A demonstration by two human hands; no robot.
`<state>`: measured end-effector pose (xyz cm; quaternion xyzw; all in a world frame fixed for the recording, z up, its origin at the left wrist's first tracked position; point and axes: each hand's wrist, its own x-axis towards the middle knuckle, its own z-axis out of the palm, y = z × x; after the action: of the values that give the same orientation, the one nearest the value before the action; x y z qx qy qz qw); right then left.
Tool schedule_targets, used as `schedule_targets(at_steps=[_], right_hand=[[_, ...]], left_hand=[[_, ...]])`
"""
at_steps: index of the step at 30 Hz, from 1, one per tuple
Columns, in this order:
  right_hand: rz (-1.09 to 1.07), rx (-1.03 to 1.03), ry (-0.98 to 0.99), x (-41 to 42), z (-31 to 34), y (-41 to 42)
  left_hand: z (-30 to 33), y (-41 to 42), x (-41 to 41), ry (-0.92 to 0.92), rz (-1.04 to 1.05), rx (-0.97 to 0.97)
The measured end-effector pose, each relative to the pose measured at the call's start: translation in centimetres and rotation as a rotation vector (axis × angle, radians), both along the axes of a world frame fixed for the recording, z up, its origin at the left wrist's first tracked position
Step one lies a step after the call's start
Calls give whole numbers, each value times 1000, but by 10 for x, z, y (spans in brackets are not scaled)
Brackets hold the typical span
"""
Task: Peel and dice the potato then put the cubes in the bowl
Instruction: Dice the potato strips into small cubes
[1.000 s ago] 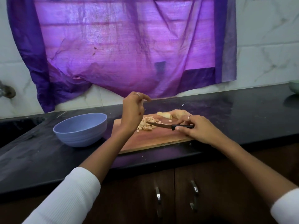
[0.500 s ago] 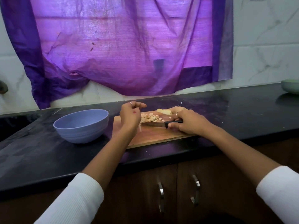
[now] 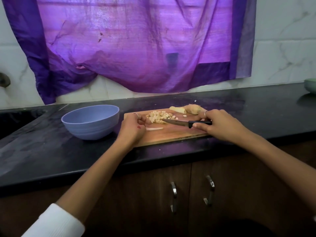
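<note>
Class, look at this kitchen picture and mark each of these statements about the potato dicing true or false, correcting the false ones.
1. The right hand grips the knife. True.
2. The potato cubes lie in the blue bowl. False: they are piled on the cutting board.
3. The bowl stands to the left of the board. True.
4. The left hand holds the uncut potato piece. False: that piece lies at the board's far edge.

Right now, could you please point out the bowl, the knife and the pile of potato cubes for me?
bowl (image 3: 89, 129): head view, on its outer front wall.
knife (image 3: 174, 122): head view, on the bare blade.
potato cubes (image 3: 158, 116): head view, on the middle of the pile.
</note>
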<state>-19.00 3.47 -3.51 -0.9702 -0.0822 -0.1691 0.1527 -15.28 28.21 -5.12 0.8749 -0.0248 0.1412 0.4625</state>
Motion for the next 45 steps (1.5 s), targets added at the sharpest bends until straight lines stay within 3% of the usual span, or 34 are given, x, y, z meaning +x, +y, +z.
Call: schedule_targets(at_steps=[5,9,18,28,32,37,45], right_hand=[[70,62,-84,-13,-7,13],[48,40,-69,-24,-14,20],[12,-37,-39,-33,-17,17],[156,-51,-64,-24,-2,32],[153,-121,-92,-14,5,31],[207,12,-72,-7,12,29],[323,50,38,-3,14,32]], left_hand=[[12,7,-22,10,-20,358],[13,10,-31,-24,33,442],[8,12,-32,-12,-7,315],[-3,13,-25,-188,51,359],[-4,19,-30,-166,32,337],[-4,23,-36,-124,37,274],[-4,24,-40,-97,13,208]])
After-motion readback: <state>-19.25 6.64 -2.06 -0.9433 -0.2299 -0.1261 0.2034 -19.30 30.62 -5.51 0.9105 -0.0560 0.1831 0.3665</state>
